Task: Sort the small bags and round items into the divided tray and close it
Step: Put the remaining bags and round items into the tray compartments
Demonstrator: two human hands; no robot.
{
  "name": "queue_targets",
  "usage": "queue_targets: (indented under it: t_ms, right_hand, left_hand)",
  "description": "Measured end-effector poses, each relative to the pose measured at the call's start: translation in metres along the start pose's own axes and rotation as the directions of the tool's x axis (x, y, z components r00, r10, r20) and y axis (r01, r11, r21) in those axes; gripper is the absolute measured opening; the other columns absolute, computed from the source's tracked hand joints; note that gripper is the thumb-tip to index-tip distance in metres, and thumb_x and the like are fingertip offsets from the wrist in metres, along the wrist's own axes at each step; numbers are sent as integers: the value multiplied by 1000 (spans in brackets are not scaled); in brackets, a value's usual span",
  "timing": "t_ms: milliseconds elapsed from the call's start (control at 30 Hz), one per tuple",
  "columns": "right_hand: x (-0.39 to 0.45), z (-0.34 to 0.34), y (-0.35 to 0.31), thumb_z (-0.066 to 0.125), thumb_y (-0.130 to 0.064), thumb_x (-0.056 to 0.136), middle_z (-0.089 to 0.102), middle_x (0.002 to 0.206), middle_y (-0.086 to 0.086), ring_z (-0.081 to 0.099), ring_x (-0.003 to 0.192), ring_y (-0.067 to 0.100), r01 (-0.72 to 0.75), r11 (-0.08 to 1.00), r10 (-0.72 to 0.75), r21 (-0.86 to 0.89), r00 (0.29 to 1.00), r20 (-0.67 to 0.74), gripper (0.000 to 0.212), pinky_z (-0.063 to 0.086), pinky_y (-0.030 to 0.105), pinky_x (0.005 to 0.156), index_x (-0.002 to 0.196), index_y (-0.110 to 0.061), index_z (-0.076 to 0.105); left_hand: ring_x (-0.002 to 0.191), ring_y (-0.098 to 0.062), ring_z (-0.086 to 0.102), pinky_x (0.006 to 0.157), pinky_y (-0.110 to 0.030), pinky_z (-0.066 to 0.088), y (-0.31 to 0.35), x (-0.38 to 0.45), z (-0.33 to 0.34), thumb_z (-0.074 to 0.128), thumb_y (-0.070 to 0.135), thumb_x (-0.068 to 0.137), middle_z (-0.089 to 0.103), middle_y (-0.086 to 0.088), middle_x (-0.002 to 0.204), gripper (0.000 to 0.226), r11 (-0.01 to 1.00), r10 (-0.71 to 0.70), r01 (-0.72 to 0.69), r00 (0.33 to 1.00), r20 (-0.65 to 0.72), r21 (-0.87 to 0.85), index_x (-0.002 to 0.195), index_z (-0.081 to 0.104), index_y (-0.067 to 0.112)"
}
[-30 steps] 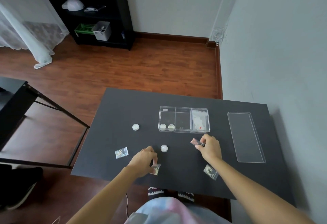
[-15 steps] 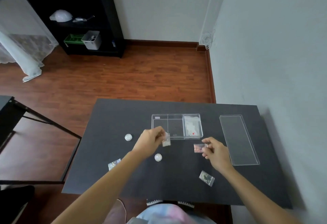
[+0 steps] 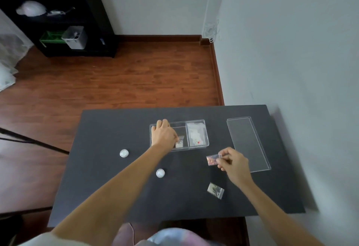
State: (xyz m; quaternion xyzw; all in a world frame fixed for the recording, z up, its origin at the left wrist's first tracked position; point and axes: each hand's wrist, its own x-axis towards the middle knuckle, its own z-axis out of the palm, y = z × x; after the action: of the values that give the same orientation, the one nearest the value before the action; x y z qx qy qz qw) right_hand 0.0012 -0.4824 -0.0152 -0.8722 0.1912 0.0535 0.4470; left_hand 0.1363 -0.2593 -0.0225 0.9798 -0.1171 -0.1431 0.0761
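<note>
My left hand [image 3: 162,135] is over the clear tray [image 3: 202,122] at 12 o'clock on the dark table [image 3: 108,168], its fingers pinched on a small white bag [image 3: 179,142] down in the middle part. The right part holds more bags [image 3: 196,134]. My right hand [image 3: 234,163] pinches a pink bag [image 3: 212,159] just above the table at 2 o'clock. Two round items [image 3: 124,153] [image 3: 160,173] sit loose at 10 o'clock. Another bag [image 3: 215,190] lies at 4 o'clock. The lid [image 3: 248,143] lies at 3 o'clock.
</note>
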Motion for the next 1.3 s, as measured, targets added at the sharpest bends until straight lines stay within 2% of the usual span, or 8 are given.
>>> queue_targets:
  t_ms: [200,333,500,600,800,900,1067,1300]
  right_hand:
    - [1,1,1,71,-3,81,72,64,-1,66,52,4,11,1000,-11,-13,1000,-6,9,56,17,55,78,-9,65]
    - [4,4,-6,71,-4,81,71,62,-3,66,51,9,17,1000,-17,-13,1000,-2,12,56,20,57,75,-12,65]
    - [10,6,-23,70,-2,80,73,65,-3,68,57,15,65,998,-65,-27,998,13,9,59,32,66,77,-10,68]
    - [15,8,-35,68,0,79,68,56,-17,62,53,4,125,992,-124,-32,992,27,10,52,18,62,73,-9,67]
    - [33,22,-62,72,-7,81,70,71,-6,61,62,4,240,966,-239,-95,971,17,7,39,2,61,76,-12,70]
    - [42,32,-74,69,-6,82,68,71,-5,63,67,10,272,956,-271,-111,962,28,7,40,7,63,79,-12,71]
    - [55,50,-86,64,-5,83,66,68,-7,61,66,9,290,943,-279,-165,956,86,12,41,15,62,77,-14,70]
    - [67,69,-90,65,0,81,71,72,-1,64,70,15,400,864,-349,-306,913,210,15,52,30,71,71,-12,69]
  left_hand:
    - [111,-23,41,92,-35,34,3,2,3,62,24,84,49,-2,116,16,988,-6,14,999,-48,156,95,74,21]
    - [112,-23,42,95,-35,34,3,-2,5,68,19,79,49,-1,115,21,988,-7,14,999,-47,152,98,74,27]
    - [112,-22,44,101,-38,32,-4,-12,2,67,29,82,50,0,115,36,998,0,-8,993,-118,-67,117,65,33]
    - [107,-22,47,94,-37,36,-15,-27,-4,64,35,86,51,0,112,34,976,-27,-20,977,-211,-216,119,63,30]
    - [95,-23,52,85,-38,45,-51,-80,-5,61,31,92,57,1,102,25,914,-132,-18,931,-340,-406,115,66,23]
    - [90,-26,54,84,-41,47,-77,-110,3,64,25,91,59,-1,98,22,902,-210,37,907,-364,-430,111,68,19]
    - [97,-28,55,86,-42,48,-119,-152,27,64,22,90,59,-3,105,27,866,-364,221,893,-264,-448,117,66,16]
    - [132,-26,41,105,-38,41,-154,-189,58,59,17,92,44,0,145,50,807,-455,401,890,-26,-433,140,46,17]
